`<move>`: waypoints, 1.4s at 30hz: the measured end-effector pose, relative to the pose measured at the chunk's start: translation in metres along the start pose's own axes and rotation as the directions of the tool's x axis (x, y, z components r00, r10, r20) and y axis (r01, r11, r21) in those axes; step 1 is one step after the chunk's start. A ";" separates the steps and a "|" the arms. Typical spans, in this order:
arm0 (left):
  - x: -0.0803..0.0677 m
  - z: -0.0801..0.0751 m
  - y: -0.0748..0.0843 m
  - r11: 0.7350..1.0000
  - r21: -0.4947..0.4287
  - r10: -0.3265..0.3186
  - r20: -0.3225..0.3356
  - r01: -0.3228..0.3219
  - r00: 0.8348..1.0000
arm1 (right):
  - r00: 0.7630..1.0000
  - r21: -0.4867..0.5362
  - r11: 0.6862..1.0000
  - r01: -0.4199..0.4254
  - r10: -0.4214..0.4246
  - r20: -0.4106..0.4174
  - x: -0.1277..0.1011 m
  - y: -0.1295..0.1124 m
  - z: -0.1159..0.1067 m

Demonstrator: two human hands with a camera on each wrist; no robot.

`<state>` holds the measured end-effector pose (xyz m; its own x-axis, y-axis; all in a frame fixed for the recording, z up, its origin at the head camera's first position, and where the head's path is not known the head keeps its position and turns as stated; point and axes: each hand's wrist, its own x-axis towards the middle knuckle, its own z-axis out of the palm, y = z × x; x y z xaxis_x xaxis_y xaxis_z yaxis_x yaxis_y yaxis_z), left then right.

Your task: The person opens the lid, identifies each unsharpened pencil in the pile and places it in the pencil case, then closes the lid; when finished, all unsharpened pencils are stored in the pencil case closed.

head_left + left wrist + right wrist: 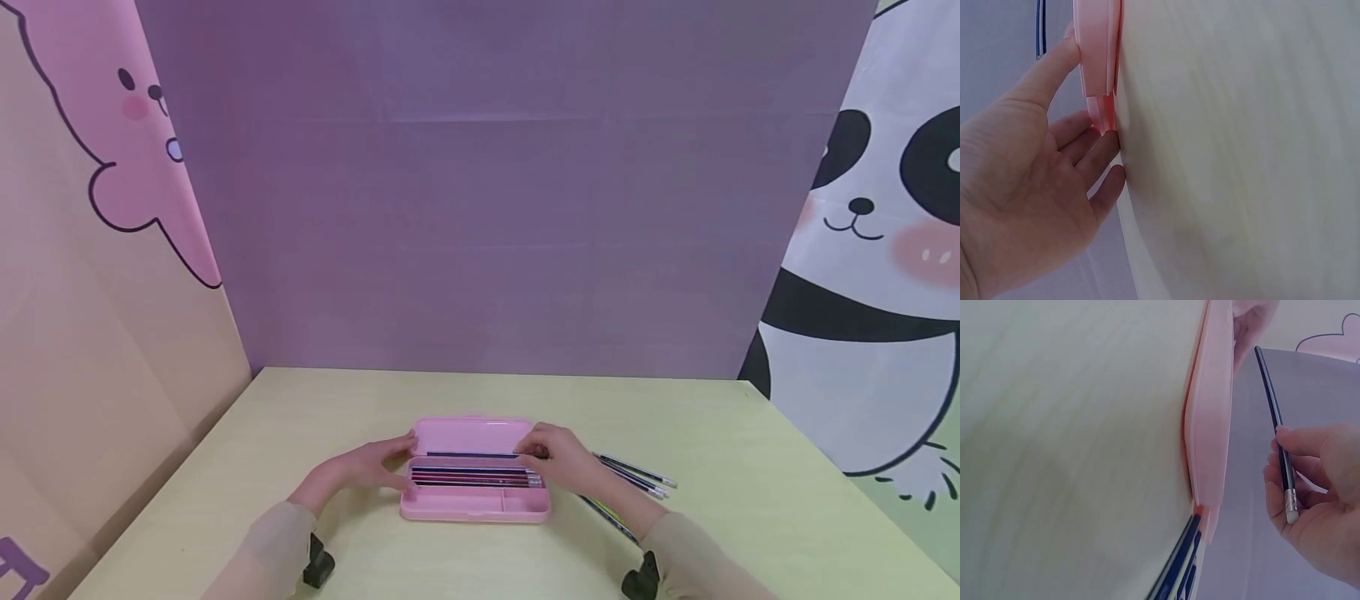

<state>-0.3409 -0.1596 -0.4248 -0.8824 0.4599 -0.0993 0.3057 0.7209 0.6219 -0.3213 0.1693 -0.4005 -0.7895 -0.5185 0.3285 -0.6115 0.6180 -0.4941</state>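
Note:
An open pink pencil case lies on the table, its lid folded back. Several dark and red pencils lie side by side in its tray. Above the case, my right hand pinches a dark pencil between thumb and fingers. That pencil has a white eraser in a silver ferrule by the palm, and in the head view it runs level across the lid's hinge. My left hand is at the case's left end, thumb against the tray and fingers spread to the lid.
More loose pencils lie on the table right of the case, partly under my right forearm. A purple backdrop rises behind the table. A dark wrist camera hangs at my left sleeve.

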 end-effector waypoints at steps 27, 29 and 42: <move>0.002 0.001 -0.002 1.000 -0.006 0.006 0.000 -0.006 1.000 | 0.993 -0.013 0.999 0.029 -0.027 0.117 0.013 -0.003 0.027; 0.002 0.001 -0.002 1.000 -0.011 0.006 0.001 -0.006 1.000 | 0.993 -0.013 1.000 0.024 -0.022 0.117 0.013 -0.004 0.027; 0.001 0.001 0.000 1.000 0.003 -0.010 -0.005 0.010 1.000 | 0.990 -0.004 0.999 0.038 -0.038 0.138 0.016 0.000 0.025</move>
<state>-0.3416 -0.1592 -0.4256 -0.8871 0.4503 -0.1012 0.2983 0.7267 0.6188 -0.3320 0.1461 -0.4155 -0.7510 -0.6181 0.2323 -0.6416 0.6000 -0.4778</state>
